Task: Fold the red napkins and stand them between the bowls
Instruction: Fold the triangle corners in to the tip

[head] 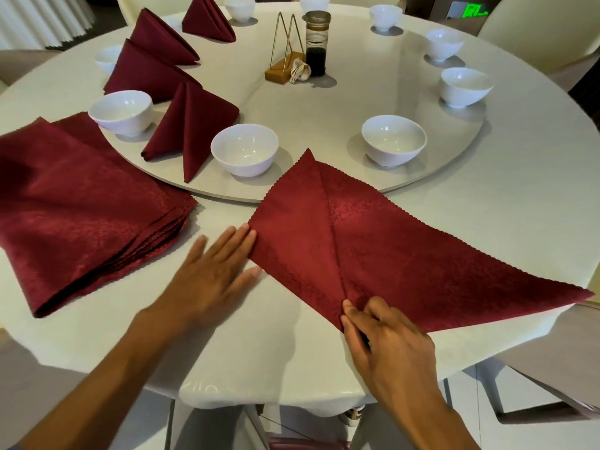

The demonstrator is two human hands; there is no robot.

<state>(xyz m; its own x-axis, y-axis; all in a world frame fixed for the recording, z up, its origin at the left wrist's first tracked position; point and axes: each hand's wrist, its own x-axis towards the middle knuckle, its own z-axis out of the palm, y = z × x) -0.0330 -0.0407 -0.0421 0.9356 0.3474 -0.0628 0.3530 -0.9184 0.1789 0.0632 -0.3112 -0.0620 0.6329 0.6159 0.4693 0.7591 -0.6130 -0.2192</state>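
Red napkin (373,241), glossy damask triangle, under flat left hand (211,274), right hand (383,336) pinching.

The stack of red napkins (81,219) runs off the left edge, so its full extent is unseen. One white bowl (108,58) sits half hidden behind a standing folded napkin (146,73). The left hand (211,274) is motion-blurred. The right hand (386,342) covers the flat napkin's (373,241) near corner. A green sign (474,9), top right, is too blurred to read.
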